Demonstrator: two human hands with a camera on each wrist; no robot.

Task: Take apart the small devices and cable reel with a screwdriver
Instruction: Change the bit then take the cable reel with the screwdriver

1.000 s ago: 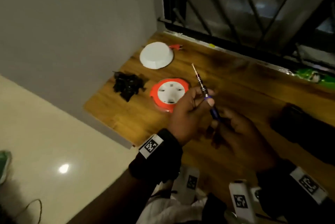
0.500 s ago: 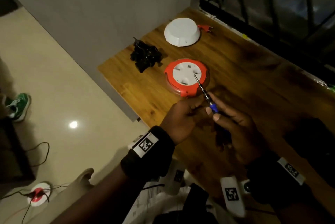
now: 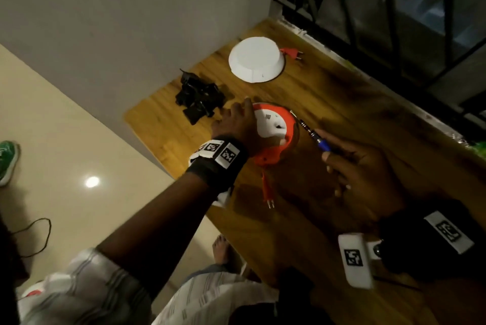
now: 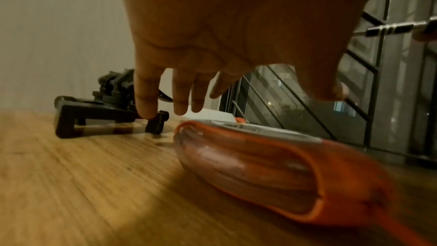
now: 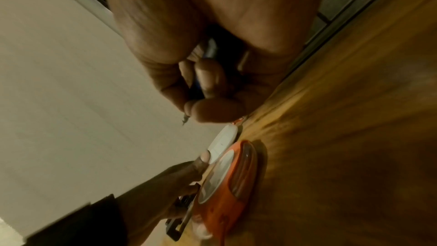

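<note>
A wooden desk [image 3: 342, 119] is carrying everything, running along a grey wall and a barred window. The orange cable reel [image 3: 278, 140] is lying flat on it, directly under the left grip [image 3: 236, 125] and just left of the right grip [image 3: 363, 167]. Its orange plug [image 3: 267, 190] is trailing on the wood nearer the person than both grips. A pile of black parts [image 3: 198, 100] is sitting just beyond the left grip. A white round device [image 3: 256, 63] is resting farther off, with another orange plug [image 3: 292, 53] beside it.

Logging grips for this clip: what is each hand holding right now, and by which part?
The right hand grips the blue-handled metal screwdriver by its handle. The left hand holds nothing, fingers spread over the orange-and-white cable reel.
</note>
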